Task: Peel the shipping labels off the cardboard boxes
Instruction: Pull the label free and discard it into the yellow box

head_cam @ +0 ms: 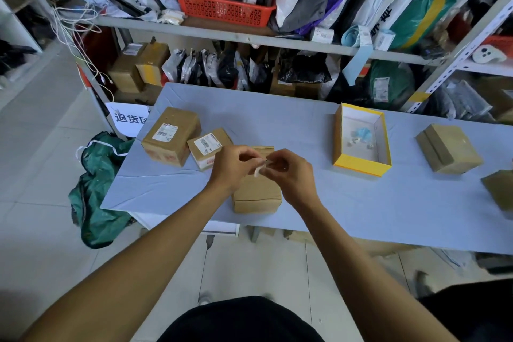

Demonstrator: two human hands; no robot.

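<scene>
A plain cardboard box (256, 194) stands near the table's front edge, with no label showing on its visible faces. Just above it my left hand (233, 165) and my right hand (288, 172) meet, both pinching a small crumpled white label (258, 170) between their fingertips. Behind and to the left sit two more boxes: a larger box (172, 136) with a white shipping label (165, 130) on top, and a smaller box (209, 147) bearing its own label (206, 143).
An open yellow box (361, 164) with small scraps inside stands right of centre on the blue-covered table (361, 203). Two bare cardboard boxes (448, 148) sit at the far right. Shelves of parcels fill the back. A green sack (97, 189) lies on the floor at left.
</scene>
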